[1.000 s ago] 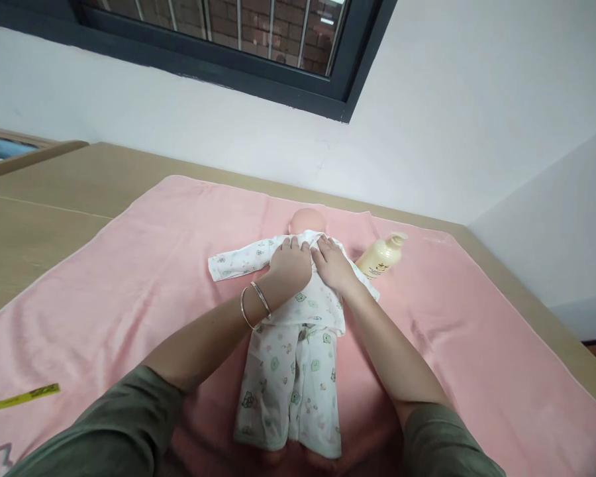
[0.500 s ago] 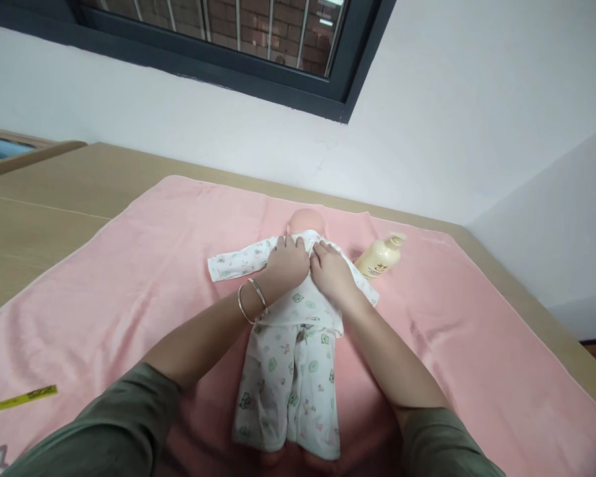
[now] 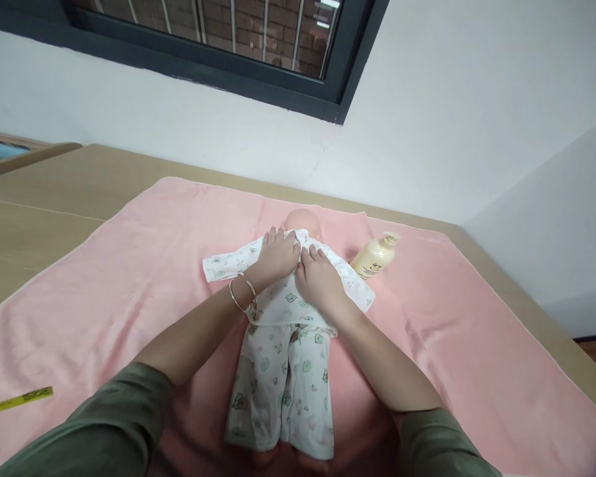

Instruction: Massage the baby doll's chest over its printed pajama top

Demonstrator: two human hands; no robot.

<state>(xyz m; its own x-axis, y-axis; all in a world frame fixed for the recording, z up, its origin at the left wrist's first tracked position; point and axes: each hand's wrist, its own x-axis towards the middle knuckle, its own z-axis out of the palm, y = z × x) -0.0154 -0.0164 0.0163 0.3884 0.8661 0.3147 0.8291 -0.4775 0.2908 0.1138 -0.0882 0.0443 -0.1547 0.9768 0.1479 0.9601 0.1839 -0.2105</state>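
Note:
A baby doll [image 3: 302, 220] lies face up on a pink towel [image 3: 144, 265], dressed in a white printed shirt [image 3: 288, 301] and matching trousers [image 3: 283, 384]. My left hand [image 3: 277, 255], with two bangles on its wrist, lies on the doll's upper chest and shoulder, fingers stretched toward the neck. My right hand [image 3: 318, 277] sits right beside it on the chest, fingers curled down onto the shirt front just below the collar. The two hands touch at the middle of the shirt. What the fingertips pinch is hidden.
A cream pump bottle [image 3: 375, 257] lies on the towel just right of the doll. A yellow measuring tape [image 3: 17, 401] lies at the towel's near left. The towel covers a wooden table [image 3: 34, 199] against a white wall, under a dark-framed window.
Both hands have slid slightly up and left on the doll's chest toward the collar. The left hand's fingers have stretched out over the shoulder. The doll has shifted a little to the left.

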